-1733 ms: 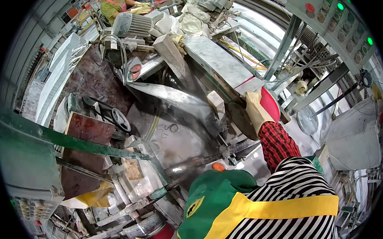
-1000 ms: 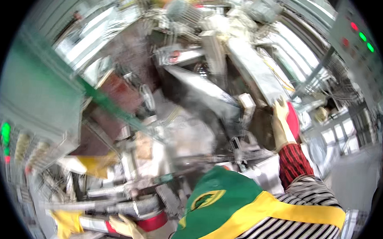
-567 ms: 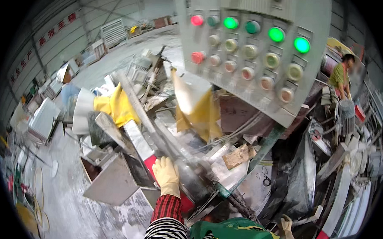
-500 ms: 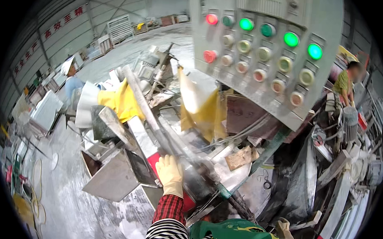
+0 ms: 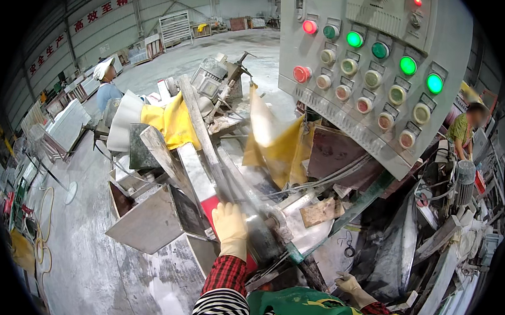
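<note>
My left hand (image 5: 230, 230), in a cream rubber glove, lies with fingers stretched out over the red end (image 5: 210, 206) of a long white bar. Just right of it is a dark grey cylinder-like part (image 5: 261, 237), blurred. My right hand (image 5: 355, 290), gloved alike, is low at the right beside my green and yellow apron (image 5: 302, 306). Its fingers point left, loosely apart, with nothing visible in them. A pale board (image 5: 335, 254) with a small dark coiled wire (image 5: 349, 246) is beyond it.
A grey control cabinet (image 5: 374, 78) with lit buttons hangs close at upper right. Stone slabs (image 5: 148, 226), wooden beams (image 5: 165, 156) and yellow cloth (image 5: 175, 123) crowd the left. A motor (image 5: 208, 79) stands behind. One person (image 5: 107, 83) is far left, another (image 5: 462, 133) at right.
The view has shifted, so the cabinet sits farther right and lower. My right hand has come farther into view and reaches left. My left hand stays by the red end.
</note>
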The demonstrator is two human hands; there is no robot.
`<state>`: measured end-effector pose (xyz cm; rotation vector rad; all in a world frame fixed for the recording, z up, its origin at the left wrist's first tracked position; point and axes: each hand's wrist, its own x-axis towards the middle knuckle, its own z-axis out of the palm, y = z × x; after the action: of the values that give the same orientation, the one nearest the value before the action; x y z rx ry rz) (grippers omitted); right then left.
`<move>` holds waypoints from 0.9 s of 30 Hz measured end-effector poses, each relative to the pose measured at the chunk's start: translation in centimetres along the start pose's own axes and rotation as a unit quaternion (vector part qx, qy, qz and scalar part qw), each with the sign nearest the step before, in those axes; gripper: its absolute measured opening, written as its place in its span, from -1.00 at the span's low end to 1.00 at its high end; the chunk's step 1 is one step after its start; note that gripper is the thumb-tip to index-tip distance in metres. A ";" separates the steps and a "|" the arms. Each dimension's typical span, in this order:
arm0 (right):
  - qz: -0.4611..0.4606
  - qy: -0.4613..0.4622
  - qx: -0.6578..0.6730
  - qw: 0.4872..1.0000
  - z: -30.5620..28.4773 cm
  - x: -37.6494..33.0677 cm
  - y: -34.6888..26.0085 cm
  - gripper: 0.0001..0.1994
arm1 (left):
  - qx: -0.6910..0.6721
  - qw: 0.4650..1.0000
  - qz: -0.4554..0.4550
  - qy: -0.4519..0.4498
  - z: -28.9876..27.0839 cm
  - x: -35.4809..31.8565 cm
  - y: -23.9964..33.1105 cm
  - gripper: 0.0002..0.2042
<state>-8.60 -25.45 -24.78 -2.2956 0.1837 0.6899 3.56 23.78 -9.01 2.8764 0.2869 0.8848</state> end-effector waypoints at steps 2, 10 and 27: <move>-0.033 0.007 0.018 0.999 1.1 0.6 3.5 -0.44 | -0.001 1.000 0.006 0.008 -0.2 -0.1 0.5 -0.76; 0.087 -0.061 0.295 0.950 1.1 -5.3 11.8 -0.64 | 0.012 1.000 0.013 0.013 0.4 -0.8 0.9 -0.78; -0.036 -0.132 -0.192 0.972 2.7 -2.5 10.5 -0.65 | -0.005 0.999 0.037 0.037 -0.8 -1.6 2.0 -0.81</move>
<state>-15.21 -31.43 -31.44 -2.5240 -0.1721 1.0600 2.11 21.52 -8.88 2.8659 0.1834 1.0029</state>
